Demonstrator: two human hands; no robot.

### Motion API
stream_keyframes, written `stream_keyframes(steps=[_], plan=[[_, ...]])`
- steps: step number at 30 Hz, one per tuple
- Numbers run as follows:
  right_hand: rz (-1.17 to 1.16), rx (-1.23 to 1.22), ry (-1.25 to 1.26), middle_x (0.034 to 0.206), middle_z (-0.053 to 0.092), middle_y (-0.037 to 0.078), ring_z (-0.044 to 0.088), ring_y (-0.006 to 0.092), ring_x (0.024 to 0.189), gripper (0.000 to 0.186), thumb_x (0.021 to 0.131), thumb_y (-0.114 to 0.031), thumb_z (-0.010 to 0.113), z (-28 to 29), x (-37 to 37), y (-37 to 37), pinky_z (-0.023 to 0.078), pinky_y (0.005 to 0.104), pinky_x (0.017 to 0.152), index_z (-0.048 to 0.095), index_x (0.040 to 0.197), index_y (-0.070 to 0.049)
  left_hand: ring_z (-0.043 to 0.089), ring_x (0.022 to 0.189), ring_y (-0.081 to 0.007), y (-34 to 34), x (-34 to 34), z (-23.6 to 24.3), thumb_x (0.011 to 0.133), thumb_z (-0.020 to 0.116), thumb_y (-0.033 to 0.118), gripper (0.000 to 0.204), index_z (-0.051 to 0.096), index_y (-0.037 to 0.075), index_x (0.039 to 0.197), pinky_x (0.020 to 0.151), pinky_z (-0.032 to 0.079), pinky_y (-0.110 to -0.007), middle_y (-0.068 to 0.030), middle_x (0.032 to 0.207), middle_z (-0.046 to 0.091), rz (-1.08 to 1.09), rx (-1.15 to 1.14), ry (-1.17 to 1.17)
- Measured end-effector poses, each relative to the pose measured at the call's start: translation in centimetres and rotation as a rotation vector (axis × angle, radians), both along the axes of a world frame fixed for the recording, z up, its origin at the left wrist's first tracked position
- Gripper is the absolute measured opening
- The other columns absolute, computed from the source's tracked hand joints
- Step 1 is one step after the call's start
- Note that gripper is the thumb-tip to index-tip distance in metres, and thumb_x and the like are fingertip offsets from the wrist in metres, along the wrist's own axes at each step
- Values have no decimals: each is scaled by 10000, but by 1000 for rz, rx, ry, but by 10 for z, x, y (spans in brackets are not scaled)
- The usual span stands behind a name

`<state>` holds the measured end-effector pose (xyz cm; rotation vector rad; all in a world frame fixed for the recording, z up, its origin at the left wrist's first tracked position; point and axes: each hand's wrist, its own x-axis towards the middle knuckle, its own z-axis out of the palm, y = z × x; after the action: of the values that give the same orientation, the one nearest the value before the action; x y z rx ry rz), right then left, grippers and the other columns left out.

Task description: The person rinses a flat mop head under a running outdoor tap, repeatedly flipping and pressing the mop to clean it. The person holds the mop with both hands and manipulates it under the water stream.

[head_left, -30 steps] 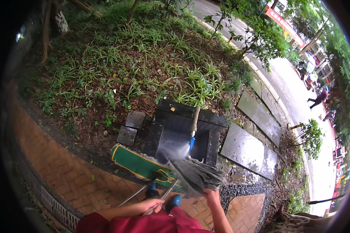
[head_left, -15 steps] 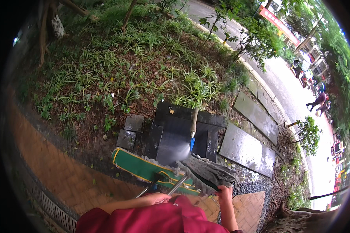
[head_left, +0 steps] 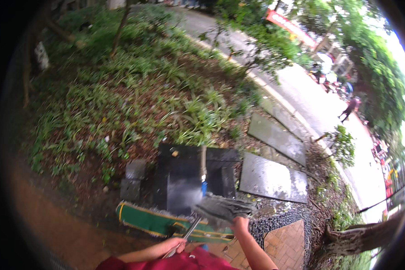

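Observation:
A metal mop pole (head_left: 191, 228) rises out of my left hand (head_left: 174, 245), whose fingers wrap round it. My right hand (head_left: 240, 223) is closed on the right end of a grey, soaked mop head (head_left: 227, 207). That mop head lies under a tap with a blue nozzle (head_left: 204, 187), which sprays water to the left. Behind the spray stands a black stone basin (head_left: 168, 191). Closer to me, a flat green dust mop (head_left: 141, 219) with yellow trim stretches across in front of the basin, partly behind the pole.
Wet stone slabs (head_left: 263, 175) lie right of the basin. Plants (head_left: 202, 119) grow behind it, and a padlock (head_left: 174, 153) sits on its rim. Brick paving (head_left: 285, 245) is at the lower right. A person (head_left: 350, 109) walks on the distant road.
The whole view has shifted, so the basin appears lower and further left. Both hands keep their hold, and the mop head is still under the running tap.

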<state>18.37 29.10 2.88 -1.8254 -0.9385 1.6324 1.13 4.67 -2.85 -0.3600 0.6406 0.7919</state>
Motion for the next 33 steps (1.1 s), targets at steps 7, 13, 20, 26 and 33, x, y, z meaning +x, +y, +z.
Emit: stream_keyframes(steps=[7,13,20,26,33], plan=[[172,137,135,632,475,111,485,238,502,191,569,3,499,-37,13,11,406,348,377,494,759,3,324,383,-112,-3,-1,-34,802,398,187,251,340,115,569,363,250,-226,6,470,327,-76,313,280],[88,116,110,588,466,128,478,234,471,109,571,-2,517,-37,25,-13,408,343,380,472,657,46,390,434,-118,10,-2,-18,823,392,199,217,413,76,645,388,304,-229,-13,523,406,-92,203,213],[188,105,-71,611,487,47,456,147,546,90,686,-98,447,0,2,-39,371,315,462,512,678,-37,394,436,-116,32,-10,15,820,399,198,214,421,74,646,388,306,-227,-13,526,412,-157,183,411],[240,231,-1,684,515,71,479,177,593,118,697,-73,438,-26,-17,-34,398,325,518,512,776,-27,398,438,-114,31,-9,33,817,406,198,212,427,73,647,389,307,-226,-13,528,418,-175,186,507],[230,284,29,689,496,101,458,236,696,144,704,-98,426,13,-39,-61,374,336,647,500,791,-11,402,440,-111,20,-4,48,814,414,197,210,434,71,648,389,309,-223,-13,531,425,-130,166,566]])
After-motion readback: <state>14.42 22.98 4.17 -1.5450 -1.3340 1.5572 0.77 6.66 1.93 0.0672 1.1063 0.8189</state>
